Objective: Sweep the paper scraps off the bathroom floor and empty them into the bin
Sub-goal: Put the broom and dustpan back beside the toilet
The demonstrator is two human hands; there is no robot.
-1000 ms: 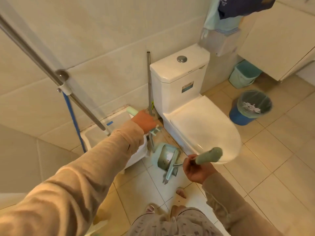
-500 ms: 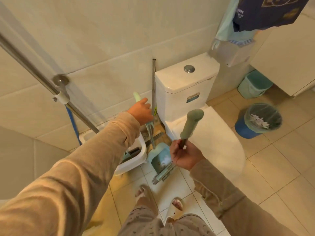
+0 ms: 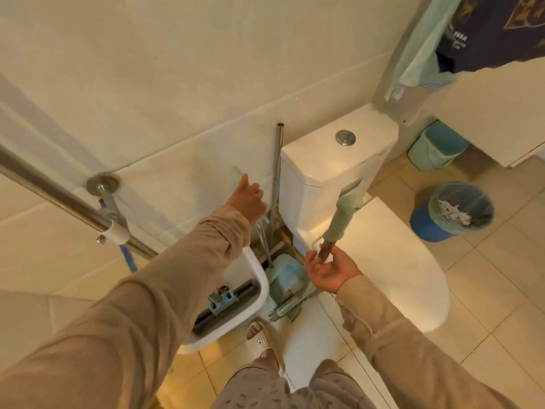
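Two hands reach toward the gap between a white mop bucket [image 3: 259, 278] and the toilet [image 3: 383, 261]. Nearest, the right hand [image 3: 330, 271] lies palm-up, its fingers [image 3: 311, 259] loosely spread around the dark shaft of a green-gripped handle [image 3: 343, 215], which tilts over the toilet lid. Just below it, the teal dustpan [image 3: 287, 280] stands on the floor. Farther off, the left hand [image 3: 247, 199] seems to curl around a pale green handle [image 3: 236, 174], though blur hides the grip. By the floor's far right edge, the blue bin [image 3: 427, 227] holds paper scraps [image 3: 452, 212].
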